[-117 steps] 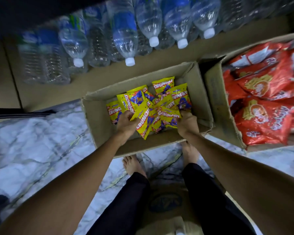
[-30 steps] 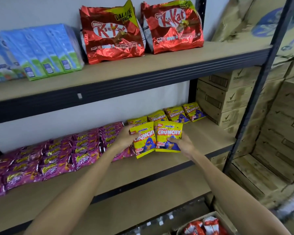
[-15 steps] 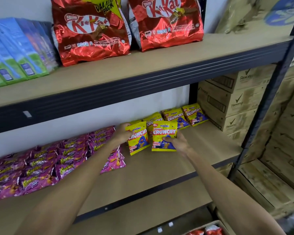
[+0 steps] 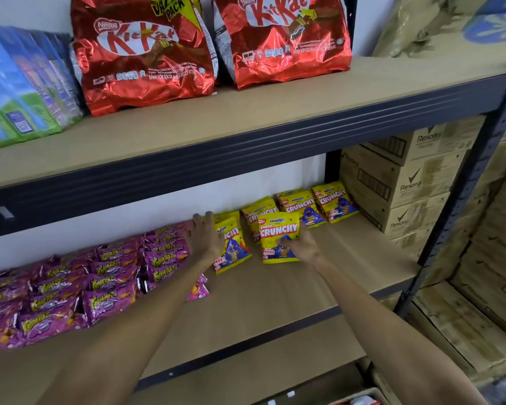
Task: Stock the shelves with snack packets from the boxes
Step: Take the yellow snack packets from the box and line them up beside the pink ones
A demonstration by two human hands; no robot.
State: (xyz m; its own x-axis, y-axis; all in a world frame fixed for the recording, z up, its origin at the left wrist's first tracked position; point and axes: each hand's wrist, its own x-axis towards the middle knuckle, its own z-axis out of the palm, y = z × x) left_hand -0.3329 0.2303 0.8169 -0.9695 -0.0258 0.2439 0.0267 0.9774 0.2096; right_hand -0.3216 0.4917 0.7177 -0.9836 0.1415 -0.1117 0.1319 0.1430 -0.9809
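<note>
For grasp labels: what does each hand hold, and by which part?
The right hand pinches the front Crunchy packet at its lower right edge. The left hand covers the left edge of the second packet; grip unclear.

Only the person's two arms and grips show. The left forearm (image 4: 135, 331) is bare along its whole visible length, from the bottom edge of the view up to the wrist. It looks broad near the camera and tapers to a slim wrist. The right forearm (image 4: 392, 331) is bare in the same way, of like build and smooth in outline. The left grip (image 4: 205, 238) is bare too, with the knuckles and the tops of two fingers (image 4: 208, 217) plain to see. The right grip (image 4: 301, 245) is likewise bare, its details too small to tell.
</note>
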